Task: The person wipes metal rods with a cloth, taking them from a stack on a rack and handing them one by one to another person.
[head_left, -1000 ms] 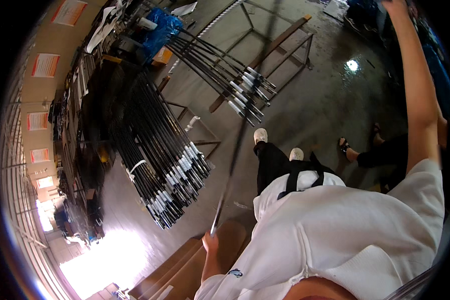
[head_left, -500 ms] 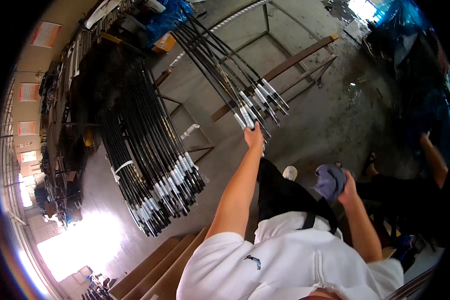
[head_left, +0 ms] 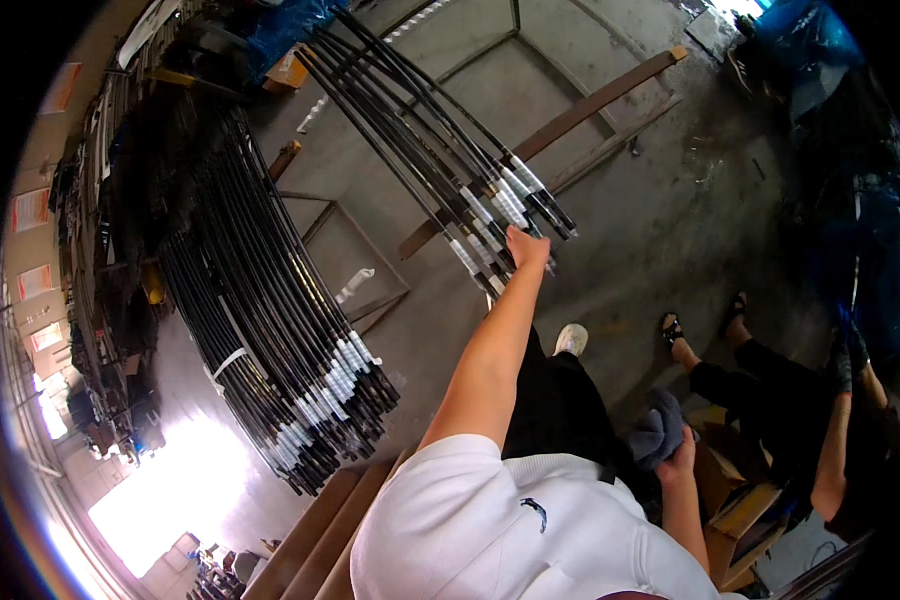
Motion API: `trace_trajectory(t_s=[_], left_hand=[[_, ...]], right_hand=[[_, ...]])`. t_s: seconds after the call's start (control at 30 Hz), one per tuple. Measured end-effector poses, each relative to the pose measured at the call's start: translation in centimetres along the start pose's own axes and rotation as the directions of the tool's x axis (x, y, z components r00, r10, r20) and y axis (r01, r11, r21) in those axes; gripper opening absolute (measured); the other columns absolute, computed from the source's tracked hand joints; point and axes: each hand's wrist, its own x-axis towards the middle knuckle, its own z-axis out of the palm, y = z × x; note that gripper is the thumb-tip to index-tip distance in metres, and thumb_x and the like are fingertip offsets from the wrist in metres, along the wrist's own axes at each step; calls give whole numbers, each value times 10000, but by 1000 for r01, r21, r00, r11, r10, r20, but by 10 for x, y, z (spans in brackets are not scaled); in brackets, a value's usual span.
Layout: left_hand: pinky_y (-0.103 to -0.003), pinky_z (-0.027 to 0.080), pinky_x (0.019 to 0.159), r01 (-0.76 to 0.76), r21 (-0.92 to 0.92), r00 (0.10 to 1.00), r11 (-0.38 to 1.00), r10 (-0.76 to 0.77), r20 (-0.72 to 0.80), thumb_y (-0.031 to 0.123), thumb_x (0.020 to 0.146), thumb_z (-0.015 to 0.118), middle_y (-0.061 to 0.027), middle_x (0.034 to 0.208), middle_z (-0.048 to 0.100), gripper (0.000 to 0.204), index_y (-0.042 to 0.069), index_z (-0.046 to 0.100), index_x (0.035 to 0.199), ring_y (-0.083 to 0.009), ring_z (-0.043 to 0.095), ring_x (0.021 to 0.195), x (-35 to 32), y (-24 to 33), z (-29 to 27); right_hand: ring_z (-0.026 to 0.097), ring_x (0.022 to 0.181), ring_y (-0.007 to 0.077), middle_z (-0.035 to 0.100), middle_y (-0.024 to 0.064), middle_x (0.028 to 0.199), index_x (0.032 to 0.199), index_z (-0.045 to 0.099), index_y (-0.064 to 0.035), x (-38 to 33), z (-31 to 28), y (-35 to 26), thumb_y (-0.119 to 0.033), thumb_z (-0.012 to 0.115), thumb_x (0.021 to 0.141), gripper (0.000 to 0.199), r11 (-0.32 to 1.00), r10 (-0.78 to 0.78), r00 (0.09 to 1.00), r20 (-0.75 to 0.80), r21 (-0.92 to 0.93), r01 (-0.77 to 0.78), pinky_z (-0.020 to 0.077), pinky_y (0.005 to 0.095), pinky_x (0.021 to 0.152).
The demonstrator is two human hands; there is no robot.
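My left hand [head_left: 527,247] reaches out to a loose group of long black rods [head_left: 410,130] with white-wrapped sections near their close ends. It is closed at those ends, by the middle of the group; its fingertips are partly hidden. The rods lie fanned across a brown padded bar. Near my right side, my right hand [head_left: 679,460] grips a crumpled grey-blue cloth [head_left: 655,430], held away from the rods.
A dense bundle of similar rods [head_left: 270,310], tied with a white strap [head_left: 230,362], lies to the left. The padded bar [head_left: 600,105] tops a metal stand. Brown steps or boards [head_left: 315,525] are below left. Another person's gloved hands [head_left: 850,355] and an open carton [head_left: 745,520] are at right.
My left hand has shifted right along the rod ends. My right hand has lowered with the cloth toward my body. The view has turned, and more of the other person shows.
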Motion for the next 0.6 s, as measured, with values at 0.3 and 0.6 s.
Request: trace_trajectory(t_s=[0.3,0.6], left_hand=[[-389,410,909,170,-108,967,979,-145,209,151,617,714,-242,1214,455,801,27,293,1288,-347,488,1102,13,14,-11],[-378,393,889,-156,5,987,988,156,31,136,656,655,-209,1091,474,474,8,491,1083,-327,461,1018,-20,-7,-30]], right_hand=[[512,1080,290,536,129,1186,1198,484,-53,8,30,7,-319,360,898,420,1000,-19,999,48,17,18,405,427,942],[429,1191,280,471,118,1277,1255,460,-62,-49,84,-28,-340,373,887,470,976,-188,893,409,183,121,335,422,1005]])
